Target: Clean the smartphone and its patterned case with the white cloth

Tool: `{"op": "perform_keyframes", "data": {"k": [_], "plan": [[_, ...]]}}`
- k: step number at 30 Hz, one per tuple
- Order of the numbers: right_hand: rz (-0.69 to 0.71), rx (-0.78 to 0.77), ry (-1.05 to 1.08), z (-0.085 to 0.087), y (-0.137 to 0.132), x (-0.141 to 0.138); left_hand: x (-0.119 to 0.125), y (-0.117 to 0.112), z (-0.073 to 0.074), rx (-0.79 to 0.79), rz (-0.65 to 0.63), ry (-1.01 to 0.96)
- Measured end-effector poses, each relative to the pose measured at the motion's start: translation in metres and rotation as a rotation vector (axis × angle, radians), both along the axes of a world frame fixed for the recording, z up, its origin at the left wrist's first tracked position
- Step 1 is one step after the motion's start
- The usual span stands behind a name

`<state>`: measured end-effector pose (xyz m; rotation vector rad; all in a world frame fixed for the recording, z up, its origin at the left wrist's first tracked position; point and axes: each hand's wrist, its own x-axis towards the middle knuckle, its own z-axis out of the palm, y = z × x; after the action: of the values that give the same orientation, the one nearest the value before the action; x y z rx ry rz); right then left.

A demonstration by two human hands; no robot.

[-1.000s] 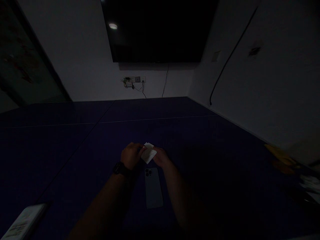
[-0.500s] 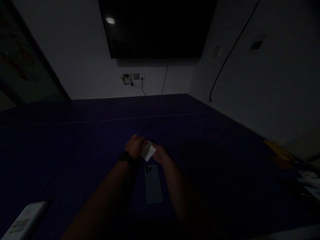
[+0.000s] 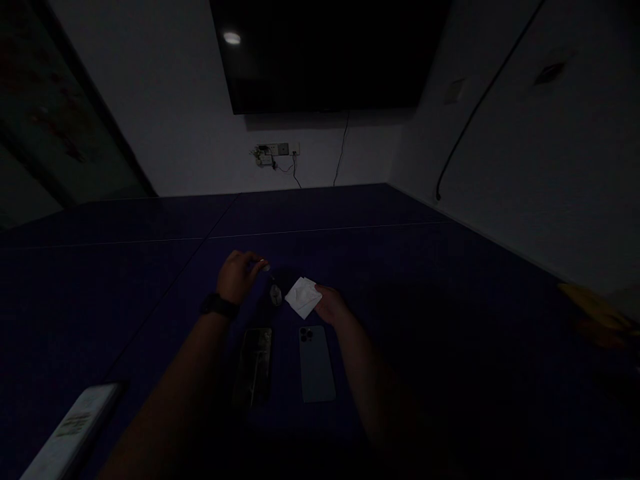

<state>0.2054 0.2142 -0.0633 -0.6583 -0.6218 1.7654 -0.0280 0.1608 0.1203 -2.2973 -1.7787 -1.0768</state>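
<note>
Head view: forward and down over a dark blue surface [image 3: 350, 213], both hands in frame.
Left hand [image 3: 239, 277]: raised, fingers curled toward the thumb in a pinch; too dark to tell if it grips anything. A black wristwatch [image 3: 217, 306] circles the wrist.
Right hand [image 3: 330, 305]: touching the edge of a folded white tissue [image 3: 303, 297]; cannot tell if it is closed on it.
Things: a small dark round object [image 3: 275, 293] just left of the tissue; below, a pale blue smartphone [image 3: 316, 365] lying back up, and a dark smartphone [image 3: 255, 367] beside it.
Rest: a wall socket panel [image 3: 275, 150] with cables, a wall-mounted television [image 3: 325, 53].
Risk: dragging the tissue could knock the small object, easily lost in this dim light.
</note>
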Motion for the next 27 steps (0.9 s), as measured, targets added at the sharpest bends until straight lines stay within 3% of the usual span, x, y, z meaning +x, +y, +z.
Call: {"op": "perform_keyframes", "data": {"k": [10,27], "plan": [[-0.025,-0.019,-0.011,0.000,0.000,0.002,0.004,0.003,-0.027,-0.088,-0.015,0.085],[-0.017,-0.052,-0.018,0.002,-0.001,0.002,0.009,0.005,-0.054,-0.226,-0.015,0.200]]}}
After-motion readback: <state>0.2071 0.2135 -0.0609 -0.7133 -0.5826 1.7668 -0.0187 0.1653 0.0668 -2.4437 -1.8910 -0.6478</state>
